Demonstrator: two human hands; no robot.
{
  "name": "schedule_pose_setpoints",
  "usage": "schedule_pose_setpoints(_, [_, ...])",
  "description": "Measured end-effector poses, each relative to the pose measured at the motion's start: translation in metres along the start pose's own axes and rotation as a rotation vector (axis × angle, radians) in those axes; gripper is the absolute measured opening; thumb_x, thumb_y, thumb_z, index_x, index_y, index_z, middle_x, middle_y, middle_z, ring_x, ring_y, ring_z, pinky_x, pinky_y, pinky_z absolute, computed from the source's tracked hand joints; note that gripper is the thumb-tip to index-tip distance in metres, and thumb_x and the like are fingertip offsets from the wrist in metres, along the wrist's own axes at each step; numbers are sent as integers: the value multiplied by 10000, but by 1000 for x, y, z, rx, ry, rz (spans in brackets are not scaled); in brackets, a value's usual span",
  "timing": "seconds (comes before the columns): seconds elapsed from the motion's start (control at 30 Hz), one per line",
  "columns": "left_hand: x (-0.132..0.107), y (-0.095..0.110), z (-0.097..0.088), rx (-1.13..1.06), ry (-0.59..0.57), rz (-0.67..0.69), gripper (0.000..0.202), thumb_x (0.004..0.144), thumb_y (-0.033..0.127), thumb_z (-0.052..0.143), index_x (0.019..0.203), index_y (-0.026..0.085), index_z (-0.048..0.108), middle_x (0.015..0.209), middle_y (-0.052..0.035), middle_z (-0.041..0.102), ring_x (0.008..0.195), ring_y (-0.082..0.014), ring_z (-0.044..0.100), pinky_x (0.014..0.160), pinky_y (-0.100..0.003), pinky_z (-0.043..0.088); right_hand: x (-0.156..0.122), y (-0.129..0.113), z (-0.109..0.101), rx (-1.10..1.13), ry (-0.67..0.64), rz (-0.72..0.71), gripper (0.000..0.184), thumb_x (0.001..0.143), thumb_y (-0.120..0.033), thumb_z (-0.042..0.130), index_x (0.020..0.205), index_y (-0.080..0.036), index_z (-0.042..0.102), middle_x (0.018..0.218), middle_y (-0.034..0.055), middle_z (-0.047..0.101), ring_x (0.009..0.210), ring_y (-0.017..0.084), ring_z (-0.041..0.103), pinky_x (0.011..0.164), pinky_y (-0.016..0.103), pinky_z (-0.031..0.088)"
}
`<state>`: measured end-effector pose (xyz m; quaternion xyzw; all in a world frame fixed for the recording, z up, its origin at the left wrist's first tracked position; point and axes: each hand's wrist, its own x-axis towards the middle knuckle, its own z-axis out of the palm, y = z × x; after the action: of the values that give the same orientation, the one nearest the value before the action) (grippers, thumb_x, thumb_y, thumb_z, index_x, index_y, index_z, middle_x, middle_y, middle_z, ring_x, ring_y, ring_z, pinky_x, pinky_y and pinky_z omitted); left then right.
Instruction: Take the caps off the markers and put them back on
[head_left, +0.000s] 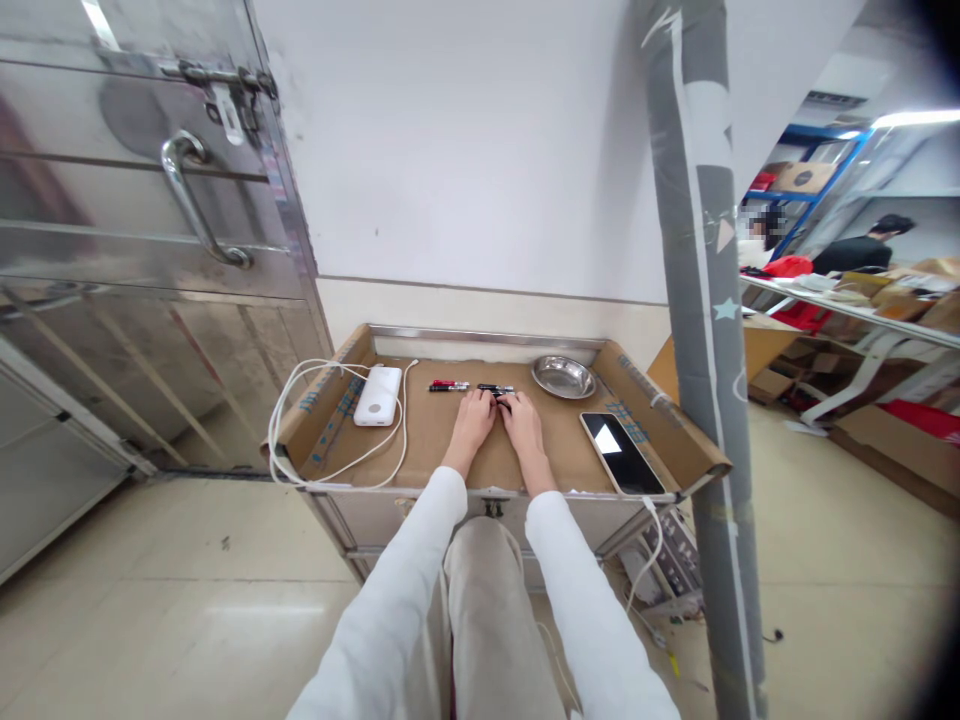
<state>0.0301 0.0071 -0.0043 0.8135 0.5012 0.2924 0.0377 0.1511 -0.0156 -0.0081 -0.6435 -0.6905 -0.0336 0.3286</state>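
Both my hands rest side by side on a cardboard-lined tray table (420, 440). My left hand (474, 415) lies with fingers curled down beside my right hand (519, 418), and a small black object (501, 402) sits pinched between their fingertips. Just beyond the fingers lie a black pen (496, 388) and a red-and-black pen (448, 385), end to end. White sleeves cover both my forearms.
A white power bank (377, 395) with a looping white cable (300, 420) lies at the left. A round metal dish (563, 376) and a phone (621, 452) lie at the right. A grey padded post (701, 300) stands right; a steel door (150, 200) left. People work at far right.
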Motion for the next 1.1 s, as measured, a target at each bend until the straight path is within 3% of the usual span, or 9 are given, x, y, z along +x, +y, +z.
schedule_pose_setpoints(0.33, [-2,-1,-1,56,27,-32,50,881,185,487,908,164,524,960,-75,570,936,-211,522,823,-335,401,0,0,3,45,29,-18,271,884,-174,415,1050,-182,628,1029,79,598,917,170,560,850,275,420])
schedule_pose_setpoints(0.53, [-3,-1,-2,51,47,-51,25,870,183,509,883,164,521,945,-71,567,933,-208,524,831,-336,398,-2,-4,-2,-7,97,83,274,848,-88,364,883,-165,625,910,70,590,832,162,542,785,255,394])
schedule_pose_setpoints(0.73, [-3,1,-4,57,44,-62,41,876,188,502,888,162,531,940,-78,567,935,-210,527,837,-339,400,-1,-6,-6,-154,7,100,253,859,-109,396,846,-157,644,904,95,600,828,170,531,783,267,363])
schedule_pose_setpoints(1.1, [-2,0,-2,76,71,-71,101,897,172,444,910,162,543,943,-83,576,943,-215,532,848,-342,409,-1,-6,-5,-154,-3,87,270,861,-100,398,896,-152,660,943,105,625,890,192,545,842,290,360])
